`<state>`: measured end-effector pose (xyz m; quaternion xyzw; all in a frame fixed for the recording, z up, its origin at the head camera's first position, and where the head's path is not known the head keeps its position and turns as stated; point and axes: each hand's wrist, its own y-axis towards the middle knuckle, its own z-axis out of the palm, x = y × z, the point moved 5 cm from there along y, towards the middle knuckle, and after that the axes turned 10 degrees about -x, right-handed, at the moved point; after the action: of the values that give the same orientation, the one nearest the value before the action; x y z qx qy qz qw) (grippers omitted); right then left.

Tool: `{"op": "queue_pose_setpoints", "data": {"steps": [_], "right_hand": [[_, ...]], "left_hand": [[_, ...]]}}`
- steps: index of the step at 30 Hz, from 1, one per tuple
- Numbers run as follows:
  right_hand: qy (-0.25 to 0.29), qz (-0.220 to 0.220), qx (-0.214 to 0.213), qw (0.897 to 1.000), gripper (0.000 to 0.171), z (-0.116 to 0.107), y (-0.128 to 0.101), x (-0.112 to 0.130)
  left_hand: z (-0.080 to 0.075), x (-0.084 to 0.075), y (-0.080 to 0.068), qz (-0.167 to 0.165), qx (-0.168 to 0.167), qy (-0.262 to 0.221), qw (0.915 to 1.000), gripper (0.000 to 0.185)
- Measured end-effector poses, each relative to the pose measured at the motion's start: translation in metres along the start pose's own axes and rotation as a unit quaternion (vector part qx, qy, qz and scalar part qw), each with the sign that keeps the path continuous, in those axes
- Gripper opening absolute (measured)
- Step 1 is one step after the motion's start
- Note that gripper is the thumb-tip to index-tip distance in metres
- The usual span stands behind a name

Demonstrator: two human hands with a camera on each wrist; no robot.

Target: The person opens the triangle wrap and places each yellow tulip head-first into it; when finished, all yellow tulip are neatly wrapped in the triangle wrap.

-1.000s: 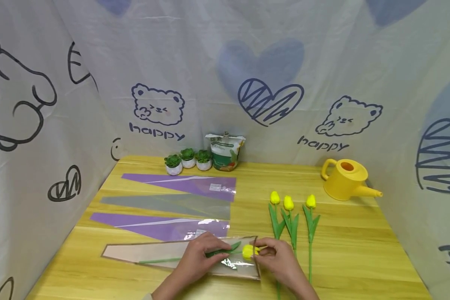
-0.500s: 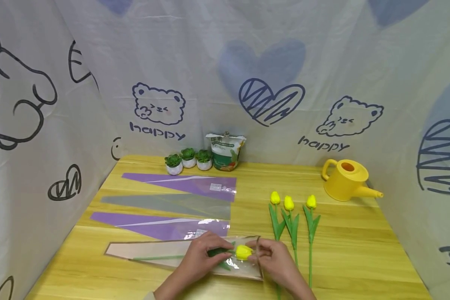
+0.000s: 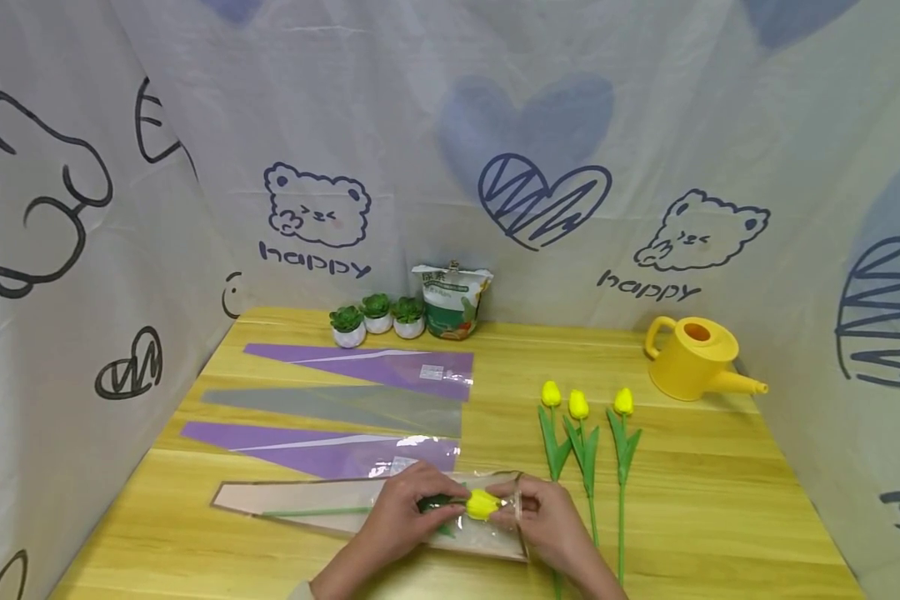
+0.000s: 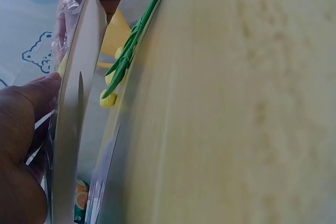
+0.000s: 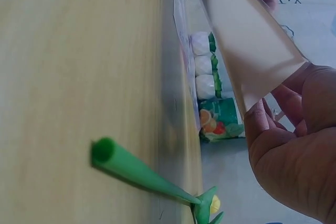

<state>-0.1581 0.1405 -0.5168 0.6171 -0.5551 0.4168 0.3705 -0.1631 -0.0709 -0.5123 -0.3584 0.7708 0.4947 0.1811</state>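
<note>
Tulip, yellow-headed with a green stem running off to the left, lies inside the clear brown-edged sleeve at the near edge of the wooden table, its bloom near the sleeve's wide mouth. From the left, the sleeve's narrow tip points toward the draped cloth wall; behind it lie a purple sleeve, a grey sleeve and a second purple sleeve, stacked row by row toward the back, none touching the hands. At the back edge stand three small potted succulents and a printed bag just beside them. The left hand presses down on the sleeve over the stem and leaves, fingers curled on the film. The right hand pinches the sleeve's open end, thumb and fingers closed on the film beside the bloom. Just right of that hand three more yellow tulips lie side by side, stems toward the person, one stem passing under the right wrist. Farther right and back sits a yellow watering can, well apart.
</note>
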Motion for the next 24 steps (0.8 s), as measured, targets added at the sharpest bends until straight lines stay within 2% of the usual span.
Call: {"op": "queue_pose_setpoints", "data": {"steps": [8, 14, 24], "right_hand": [[-0.011, 0.003, 0.004, 1.0, 0.023, 0.001, 0.0, 0.0], [0.001, 0.027, -0.003, 1.0, 0.029, -0.005, -0.004, -0.001], [0.01, 0.066, -0.04, 0.997, 0.02, -0.018, -0.007, -0.007]], "left_hand": [[-0.001, 0.001, 0.0, 0.004, -0.001, 0.01, 0.9999, 0.021], [-0.003, 0.003, -0.001, 0.01, -0.006, 0.025, 0.9996, 0.023], [-0.006, 0.009, -0.007, -0.003, 0.017, 0.058, 0.9982, 0.023]]}}
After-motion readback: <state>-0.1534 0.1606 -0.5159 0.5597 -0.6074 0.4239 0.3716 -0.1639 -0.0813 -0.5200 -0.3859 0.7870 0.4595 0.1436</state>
